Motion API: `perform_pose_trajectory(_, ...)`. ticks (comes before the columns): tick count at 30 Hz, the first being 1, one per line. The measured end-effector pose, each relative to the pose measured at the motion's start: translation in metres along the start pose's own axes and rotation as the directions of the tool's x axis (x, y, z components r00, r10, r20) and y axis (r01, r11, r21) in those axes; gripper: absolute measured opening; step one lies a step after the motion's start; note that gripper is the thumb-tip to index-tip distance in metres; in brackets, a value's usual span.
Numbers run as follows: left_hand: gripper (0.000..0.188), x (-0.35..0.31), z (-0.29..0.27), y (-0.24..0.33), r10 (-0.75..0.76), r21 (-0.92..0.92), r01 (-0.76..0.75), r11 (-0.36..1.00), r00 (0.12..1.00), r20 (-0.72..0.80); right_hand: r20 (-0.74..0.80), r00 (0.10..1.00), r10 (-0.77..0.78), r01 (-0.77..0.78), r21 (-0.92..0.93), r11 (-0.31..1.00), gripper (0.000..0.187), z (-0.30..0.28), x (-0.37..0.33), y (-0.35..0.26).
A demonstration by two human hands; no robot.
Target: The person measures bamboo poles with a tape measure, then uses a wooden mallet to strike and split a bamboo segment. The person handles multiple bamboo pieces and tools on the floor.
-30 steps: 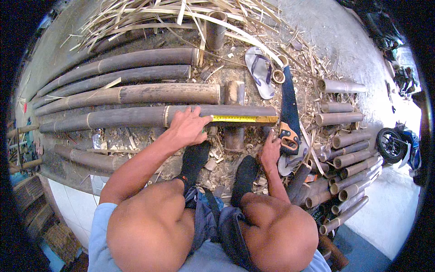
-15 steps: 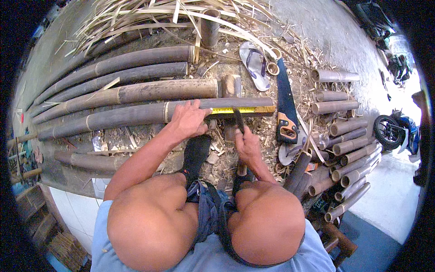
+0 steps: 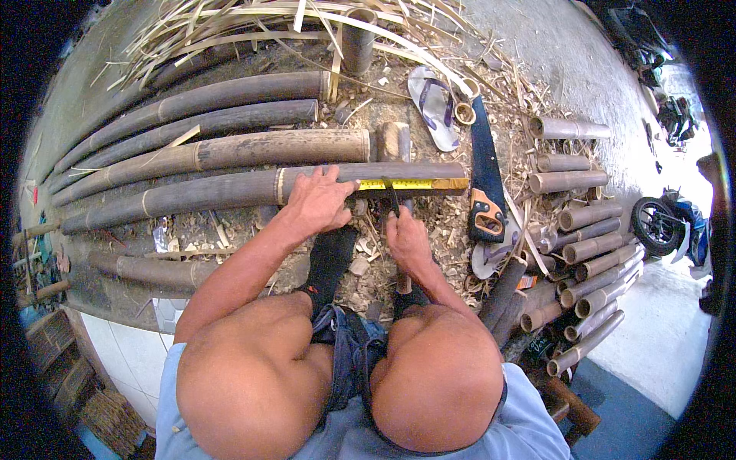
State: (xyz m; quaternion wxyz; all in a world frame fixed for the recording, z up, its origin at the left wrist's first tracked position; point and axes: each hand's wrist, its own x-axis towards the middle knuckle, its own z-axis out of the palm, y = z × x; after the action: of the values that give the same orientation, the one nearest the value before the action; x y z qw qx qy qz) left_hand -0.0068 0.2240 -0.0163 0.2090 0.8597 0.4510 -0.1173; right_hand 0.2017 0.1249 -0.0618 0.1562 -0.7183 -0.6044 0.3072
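Observation:
A long dark bamboo pole point(image 3: 222, 191) lies across in front of me, its right end past my right hand. Along its near side runs a measuring strip point(image 3: 414, 185), yellow with a brown right end. My left hand point(image 3: 318, 201) is closed over the pole, its thumb at the strip's left end. Closed round the handle of a knife, my right hand point(image 3: 409, 240) is just below the pole. The dark knife blade point(image 3: 392, 198) points up, its tip over the yellow strip. The handle is mostly hidden in my fist.
Other bamboo poles point(image 3: 268, 147) lie beyond. A handsaw point(image 3: 485, 165) and a flip-flop point(image 3: 435, 107) lie to the right, with cut bamboo pieces point(image 3: 586, 251) farther right. Split bamboo strips point(image 3: 230, 42) heap at the far side. A wooden block point(image 3: 394, 142) and shavings lie around the pole.
My right hand has moved slightly left and up with the knife. The blade has shifted left along the yellow strip and leans more to the left. My left hand has stayed nearly in place.

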Motion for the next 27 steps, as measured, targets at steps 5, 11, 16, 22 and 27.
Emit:
perform_pose_trajectory(5, 0.061, -0.012, 0.015, 0.007, 0.130, -0.020, -0.129, 0.991, 0.976, 0.177, 0.011, 1.000, -0.029, 0.029, -0.079, 0.996, 0.026, 0.004, 0.004, 0.002)
perform_pose_trajectory(11, 0.060, -0.029, 0.039, 0.008, 0.178, -0.092, -0.162, 0.983, 0.961, 0.212, 0.042, 0.999, -0.027, 0.028, -0.033, 0.999, 0.028, 0.002, -0.008, 0.005)
perform_pose_trajectory(16, 0.058, -0.046, 0.048, -0.009, 0.161, -0.218, -0.128, 0.968, 0.977, 0.139, 0.003, 1.000, 0.026, -0.026, -0.022, 0.999, 0.032, -0.027, -0.011, -0.008)
perform_pose_trajectory(22, 0.077, -0.101, 0.085, -0.032, 0.137, -0.642, -0.243, 0.727, 0.968, -0.211, -0.230, 0.969, -0.090, 0.113, 0.088, 0.990, 0.036, -0.103, 0.003, -0.024)
perform_pose_trajectory(27, 0.079, -0.138, 0.117, -0.053, -0.127, -0.685, 0.031, 0.728, 0.988, -0.091, -0.350, 0.928, 0.126, -0.002, 0.335, 0.942, 0.031, -0.177, -0.031, -0.013)
